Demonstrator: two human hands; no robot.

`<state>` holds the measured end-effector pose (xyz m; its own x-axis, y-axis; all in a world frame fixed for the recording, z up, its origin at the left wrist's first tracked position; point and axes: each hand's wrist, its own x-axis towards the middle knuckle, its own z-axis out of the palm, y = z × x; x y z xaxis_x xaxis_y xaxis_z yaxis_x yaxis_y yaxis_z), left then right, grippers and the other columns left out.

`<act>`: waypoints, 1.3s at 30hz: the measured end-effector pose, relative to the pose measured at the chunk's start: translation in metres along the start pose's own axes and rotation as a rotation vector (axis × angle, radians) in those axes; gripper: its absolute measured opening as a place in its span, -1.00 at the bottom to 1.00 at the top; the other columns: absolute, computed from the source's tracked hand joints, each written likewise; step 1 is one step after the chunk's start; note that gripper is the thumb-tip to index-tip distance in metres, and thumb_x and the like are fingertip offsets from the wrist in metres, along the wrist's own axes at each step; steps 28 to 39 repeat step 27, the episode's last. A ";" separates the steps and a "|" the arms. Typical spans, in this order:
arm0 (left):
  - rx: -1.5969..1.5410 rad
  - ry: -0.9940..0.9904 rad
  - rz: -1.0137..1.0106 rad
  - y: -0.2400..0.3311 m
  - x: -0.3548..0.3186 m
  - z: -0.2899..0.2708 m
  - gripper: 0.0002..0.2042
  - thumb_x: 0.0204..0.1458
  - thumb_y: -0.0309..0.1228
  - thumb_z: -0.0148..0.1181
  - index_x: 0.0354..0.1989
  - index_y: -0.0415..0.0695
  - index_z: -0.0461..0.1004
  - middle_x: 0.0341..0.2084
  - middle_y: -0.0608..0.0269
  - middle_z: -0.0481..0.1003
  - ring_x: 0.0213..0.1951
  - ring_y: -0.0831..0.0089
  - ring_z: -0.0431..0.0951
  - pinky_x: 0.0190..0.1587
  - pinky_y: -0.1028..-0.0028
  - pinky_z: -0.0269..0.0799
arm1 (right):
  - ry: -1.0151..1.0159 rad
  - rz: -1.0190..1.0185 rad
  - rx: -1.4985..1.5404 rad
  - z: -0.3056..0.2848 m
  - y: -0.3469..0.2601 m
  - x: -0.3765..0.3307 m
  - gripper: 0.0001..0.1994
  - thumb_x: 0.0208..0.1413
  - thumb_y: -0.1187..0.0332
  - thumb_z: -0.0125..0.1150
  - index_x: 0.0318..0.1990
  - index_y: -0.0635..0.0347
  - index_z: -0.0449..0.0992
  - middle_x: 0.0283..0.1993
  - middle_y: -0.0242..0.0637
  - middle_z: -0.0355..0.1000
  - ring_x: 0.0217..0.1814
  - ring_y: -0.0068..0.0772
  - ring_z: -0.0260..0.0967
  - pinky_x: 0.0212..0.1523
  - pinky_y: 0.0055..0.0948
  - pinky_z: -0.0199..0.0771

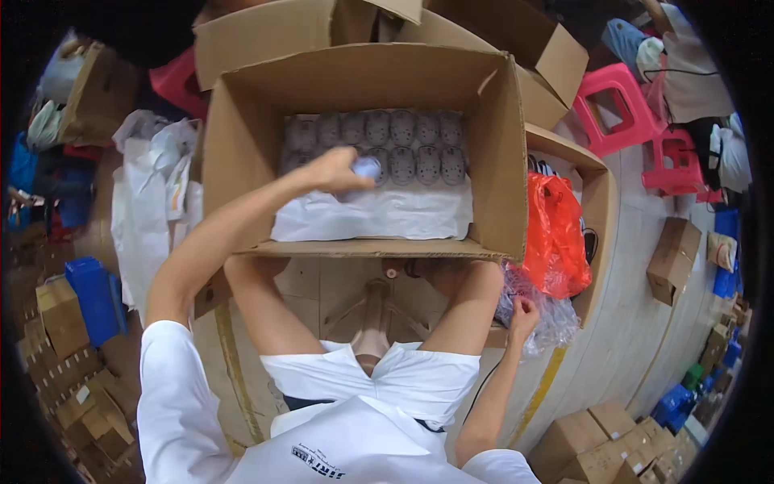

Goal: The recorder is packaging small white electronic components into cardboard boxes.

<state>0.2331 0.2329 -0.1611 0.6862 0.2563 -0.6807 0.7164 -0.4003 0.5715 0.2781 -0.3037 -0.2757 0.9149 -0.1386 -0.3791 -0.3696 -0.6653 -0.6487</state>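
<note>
In front of me a large cardboard box (363, 248) stands open across my knees. Inside, small grey rounded items (427, 164) with dark dots stand in two rows along the far wall, their exact kind unclear. White sheeting (403, 214) covers the near part of the floor of the box. My left hand (334, 169) reaches in from the left, closed around a pale bluish rounded item (368, 168) at the near row. Low on the right, my right hand (524, 315) pinches the crumpled clear plastic wrap (544, 323) beside my knee.
Right of the box lies a red plastic bag (556, 234) in another carton (601, 218). White plastic sheets (149, 194) hang at the left. Beyond are pink stools (613, 109), other cartons (451, 32) and a person (693, 73) at the upper right.
</note>
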 end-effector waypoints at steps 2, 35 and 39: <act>0.555 -0.080 0.362 -0.013 0.051 0.050 -0.53 -0.10 -0.23 0.29 -0.18 -0.42 0.38 -0.34 -0.14 0.45 -0.34 0.14 0.52 -0.39 0.36 0.55 | 0.030 0.014 -0.015 0.002 0.011 0.001 -0.80 -0.02 0.33 0.26 -0.37 0.32 0.57 -0.52 -0.22 0.46 -0.50 -0.43 0.32 -0.42 -0.51 0.37; 0.829 0.135 1.031 0.015 0.118 0.231 -0.79 -0.03 -0.31 0.10 -0.29 -0.16 0.32 -0.39 -0.04 0.35 -0.36 0.16 0.39 -0.39 0.26 0.39 | 0.135 0.097 0.092 0.002 -0.012 -0.007 -0.81 0.02 0.32 0.28 -0.36 0.30 0.56 -0.55 -0.36 0.40 -0.53 -0.57 0.21 -0.47 -0.63 0.24; 0.829 0.135 1.031 0.015 0.118 0.231 -0.79 -0.03 -0.31 0.10 -0.29 -0.16 0.32 -0.39 -0.04 0.35 -0.36 0.16 0.39 -0.39 0.26 0.39 | 0.135 0.097 0.092 0.002 -0.012 -0.007 -0.81 0.02 0.32 0.28 -0.36 0.30 0.56 -0.55 -0.36 0.40 -0.53 -0.57 0.21 -0.47 -0.63 0.24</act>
